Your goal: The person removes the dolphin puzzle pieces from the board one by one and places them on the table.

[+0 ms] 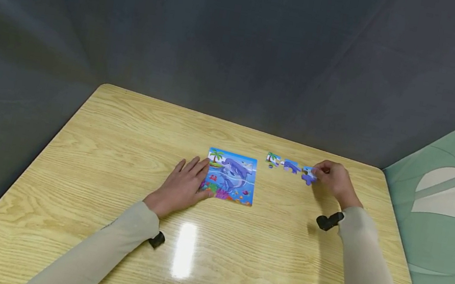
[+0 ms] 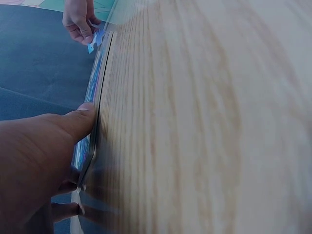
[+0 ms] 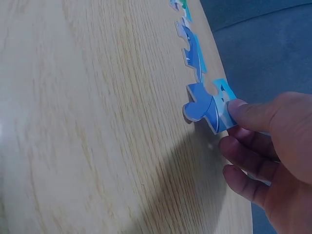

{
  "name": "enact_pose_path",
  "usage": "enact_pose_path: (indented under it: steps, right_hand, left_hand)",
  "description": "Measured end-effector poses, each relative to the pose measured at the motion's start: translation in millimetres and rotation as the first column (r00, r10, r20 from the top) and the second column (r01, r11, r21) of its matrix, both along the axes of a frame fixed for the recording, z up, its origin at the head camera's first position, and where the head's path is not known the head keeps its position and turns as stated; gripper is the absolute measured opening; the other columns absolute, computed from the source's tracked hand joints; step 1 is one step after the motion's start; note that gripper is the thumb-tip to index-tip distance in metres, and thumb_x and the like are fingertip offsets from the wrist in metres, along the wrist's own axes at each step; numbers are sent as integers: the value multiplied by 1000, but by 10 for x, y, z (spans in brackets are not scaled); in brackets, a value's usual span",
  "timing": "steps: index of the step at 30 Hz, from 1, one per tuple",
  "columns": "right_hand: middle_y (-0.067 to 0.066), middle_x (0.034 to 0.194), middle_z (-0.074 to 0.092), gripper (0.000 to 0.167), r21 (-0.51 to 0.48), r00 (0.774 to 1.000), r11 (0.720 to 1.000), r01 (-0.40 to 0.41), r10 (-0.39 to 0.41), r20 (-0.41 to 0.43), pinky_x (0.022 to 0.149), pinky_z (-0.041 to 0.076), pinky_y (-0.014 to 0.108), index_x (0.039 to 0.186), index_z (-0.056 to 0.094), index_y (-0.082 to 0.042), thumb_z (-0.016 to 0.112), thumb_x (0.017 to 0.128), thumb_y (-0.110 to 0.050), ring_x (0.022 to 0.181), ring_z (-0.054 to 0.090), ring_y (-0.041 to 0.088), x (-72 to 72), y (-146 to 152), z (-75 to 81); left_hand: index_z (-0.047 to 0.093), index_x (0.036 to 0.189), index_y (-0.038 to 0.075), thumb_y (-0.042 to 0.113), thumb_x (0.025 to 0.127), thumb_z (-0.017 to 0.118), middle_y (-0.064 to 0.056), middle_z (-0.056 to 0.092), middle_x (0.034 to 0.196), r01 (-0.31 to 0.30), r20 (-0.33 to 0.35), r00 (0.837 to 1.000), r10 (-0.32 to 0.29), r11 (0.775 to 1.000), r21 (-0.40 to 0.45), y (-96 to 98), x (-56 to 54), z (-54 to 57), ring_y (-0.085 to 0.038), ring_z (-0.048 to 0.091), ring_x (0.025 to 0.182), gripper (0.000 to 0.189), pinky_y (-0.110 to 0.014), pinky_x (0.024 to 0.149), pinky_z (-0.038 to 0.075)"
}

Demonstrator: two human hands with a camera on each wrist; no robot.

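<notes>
Head view first: what are you holding up there?

With my right hand (image 1: 336,181) I'm pinching a jigsaw piece (image 1: 309,176) over the far right part of the counter (image 1: 264,247). It's the rightmost in a row; just left of it lies the dolphin piece (image 1: 291,167), then the palm-tree piece (image 1: 272,157).

How does your grip look from the right wrist?

My fingers (image 3: 248,158) are clamped on the piece's pale blue end, thumb (image 3: 256,114) on top, the others curled lower down. The darker blue knob sticks out clear of my grip. A shadow falls beside it, but I can't tell whether the piece touches the wood.

And your other hand?

My left hand (image 1: 180,188) is at the lower left of the dolphin picture (image 1: 235,170), which lies flat, left of the row. Its fingers are straight and slightly apart along the left side, the thumb reaching the bottom edge. From the left wrist I see that thumb against the edge.

Anything around you?

A dark cloth (image 1: 226,37) hangs behind the counter, and a green-and-white patterned surface (image 1: 440,240) stands to my right.
</notes>
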State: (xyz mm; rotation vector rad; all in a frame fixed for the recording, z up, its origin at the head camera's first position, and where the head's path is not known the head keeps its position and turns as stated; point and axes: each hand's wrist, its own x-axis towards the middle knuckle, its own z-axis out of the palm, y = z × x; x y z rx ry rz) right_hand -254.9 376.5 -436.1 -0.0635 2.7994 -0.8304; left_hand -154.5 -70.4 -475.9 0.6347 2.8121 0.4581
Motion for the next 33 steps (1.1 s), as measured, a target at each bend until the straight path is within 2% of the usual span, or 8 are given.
enact_pose_path:
  steps: [9,23,33]
  right_hand:
    - [20,106,74,27,19,999,999,33,-34,34,67,49,25,120,71,4,62,109,-19,86,62,19,-76,-23,-38]
    - [19,107,72,31,35,999,999,23,-25,42,71,48,29,121,70,4,59,111,-23,85,59,18,-111,12,-100]
    - [22,110,69,22,56,999,998,34,-34,6,73,50,31,116,66,3,62,109,-18,88,61,24,-119,-18,-162]
  left_hand:
    - [27,170,6,63,108,50,-9,18,181,1,-38,999,-1,1000,-3,2,-5,-25,-36,16,168,87,-63,136,16]
    - [24,171,7,65,108,47,-8,14,182,4,-8,1000,-4,1000,-19,9,-4,-19,-35,13,169,89,-62,136,13]
    - [25,170,7,65,108,47,-8,15,182,-3,-20,1000,2,1000,-25,4,-11,-31,-35,14,169,88,-62,136,14]
